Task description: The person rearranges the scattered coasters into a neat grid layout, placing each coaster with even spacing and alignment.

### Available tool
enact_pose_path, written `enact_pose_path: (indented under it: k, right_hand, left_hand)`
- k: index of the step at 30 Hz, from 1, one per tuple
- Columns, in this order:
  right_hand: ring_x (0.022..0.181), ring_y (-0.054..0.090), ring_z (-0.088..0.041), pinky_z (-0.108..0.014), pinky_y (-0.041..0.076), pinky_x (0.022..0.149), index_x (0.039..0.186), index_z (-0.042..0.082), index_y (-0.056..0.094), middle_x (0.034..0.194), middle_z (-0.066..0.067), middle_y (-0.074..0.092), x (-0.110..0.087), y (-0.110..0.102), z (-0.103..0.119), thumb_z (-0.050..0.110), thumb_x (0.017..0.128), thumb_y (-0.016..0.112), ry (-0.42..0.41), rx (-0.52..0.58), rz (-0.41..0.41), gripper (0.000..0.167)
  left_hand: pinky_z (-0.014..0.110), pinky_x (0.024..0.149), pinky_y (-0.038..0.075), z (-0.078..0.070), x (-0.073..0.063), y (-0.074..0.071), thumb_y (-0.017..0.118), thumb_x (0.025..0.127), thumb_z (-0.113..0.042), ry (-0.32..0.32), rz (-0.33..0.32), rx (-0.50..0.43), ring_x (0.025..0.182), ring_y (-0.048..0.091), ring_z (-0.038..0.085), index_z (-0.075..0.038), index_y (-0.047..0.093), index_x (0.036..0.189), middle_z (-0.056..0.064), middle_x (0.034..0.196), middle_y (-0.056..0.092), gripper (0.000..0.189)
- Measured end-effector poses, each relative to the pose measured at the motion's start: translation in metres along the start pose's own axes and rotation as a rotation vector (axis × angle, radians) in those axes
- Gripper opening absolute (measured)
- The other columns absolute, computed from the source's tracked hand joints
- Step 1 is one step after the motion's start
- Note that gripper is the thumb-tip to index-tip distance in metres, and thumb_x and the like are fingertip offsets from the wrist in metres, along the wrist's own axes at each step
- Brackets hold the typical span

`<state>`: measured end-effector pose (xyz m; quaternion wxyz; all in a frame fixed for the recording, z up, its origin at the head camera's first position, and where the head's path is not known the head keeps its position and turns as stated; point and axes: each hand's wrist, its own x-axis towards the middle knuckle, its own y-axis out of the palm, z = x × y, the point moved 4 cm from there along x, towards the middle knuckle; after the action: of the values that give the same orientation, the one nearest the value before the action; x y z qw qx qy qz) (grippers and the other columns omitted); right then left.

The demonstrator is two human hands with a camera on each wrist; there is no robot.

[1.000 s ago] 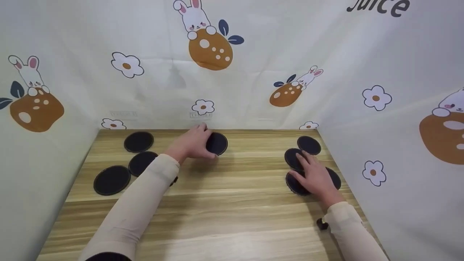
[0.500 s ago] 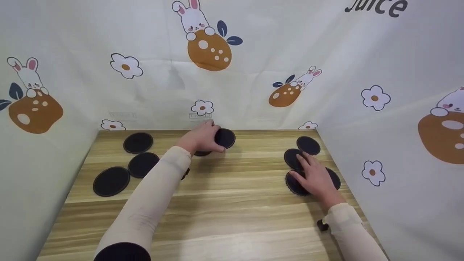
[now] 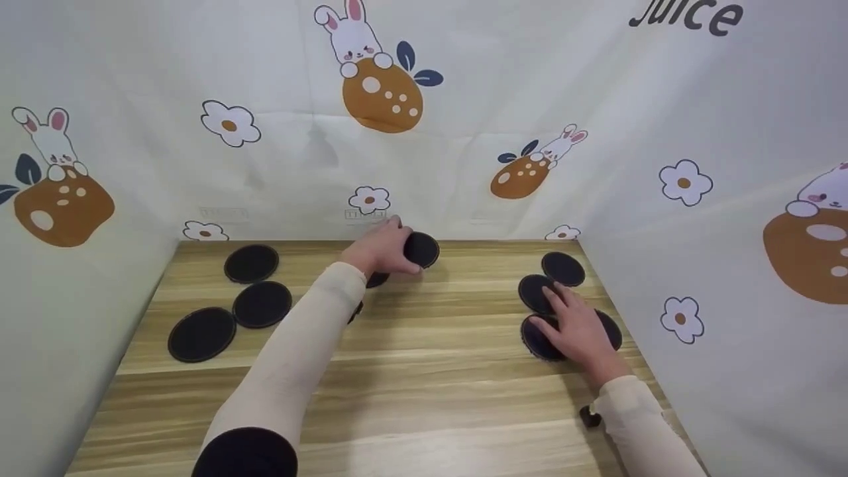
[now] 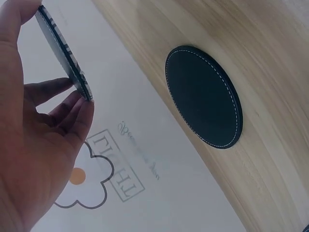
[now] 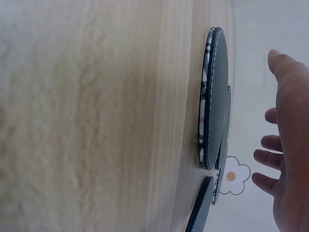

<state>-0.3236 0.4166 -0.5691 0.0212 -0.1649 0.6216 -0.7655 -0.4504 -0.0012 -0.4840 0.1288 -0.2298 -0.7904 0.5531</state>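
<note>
Thumb and fingertips of my left hand (image 3: pixel 385 248) pinch a round black coaster (image 3: pixel 422 250) by its edge near the back of the table. In the left wrist view that coaster (image 4: pixel 65 53) is tilted on edge, its patterned side partly showing, with the fingers beneath it. Another black coaster (image 4: pixel 205 96) with white stitching lies flat on the wood, mostly behind my left hand in the head view. My right hand (image 3: pixel 580 331) is spread over a group of coasters at the right, among them a front one (image 3: pixel 540 339); the right wrist view shows its fingers apart, gripping nothing.
Three coasters lie at the left: a back one (image 3: pixel 251 264), a middle one (image 3: pixel 262 305) and a front one (image 3: pixel 201 334). At the right, a coaster (image 3: pixel 563 268) lies nearest the back. White printed cloth (image 3: pixel 464 165) walls the wooden table (image 3: pixel 430 371) on three sides.
My left hand has moved to the right with the pinched coaster, and a coaster lying behind it has come partly into view. My right hand stays in place.
</note>
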Motion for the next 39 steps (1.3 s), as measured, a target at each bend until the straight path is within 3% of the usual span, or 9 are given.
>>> enact_pose_path:
  k: [11,29,39]
  right_hand:
    - [0.151,0.046,-0.054,-0.075,0.039,0.116,0.166,0.008,0.051,0.170,-0.027,0.042,-0.002,0.001,-0.004,0.065,0.105,0.064,-0.001,0.004,-0.001,0.084]
    - [0.144,0.052,-0.056,-0.074,0.040,0.116,0.163,0.005,0.053,0.170,-0.027,0.043,-0.010,-0.003,-0.007,0.063,0.105,0.067,0.012,0.016,-0.014,0.083]
    - [0.144,0.053,-0.055,-0.073,0.042,0.115,0.162,0.005,0.055,0.168,-0.027,0.045,-0.011,-0.004,-0.010,0.063,0.104,0.067,0.002,0.001,-0.021,0.083]
  left_hand:
    - [0.049,0.117,0.047,0.011,0.019,0.019,0.088,0.083,-0.060,-0.037,0.000,-0.005,0.134,0.049,0.034,-0.001,0.056,0.157,0.019,0.149,0.049,0.099]
    - [0.049,0.123,0.043,0.028,0.033,0.062,0.092,0.084,-0.049,-0.043,-0.047,-0.041,0.140,0.044,0.036,0.005,0.056,0.154,0.022,0.149,0.047,0.096]
    - [0.050,0.124,0.042,0.033,0.038,0.074,0.091,0.086,-0.048,-0.088,-0.003,-0.076,0.146,0.040,0.036,0.002,0.048,0.163,0.022,0.157,0.042,0.101]
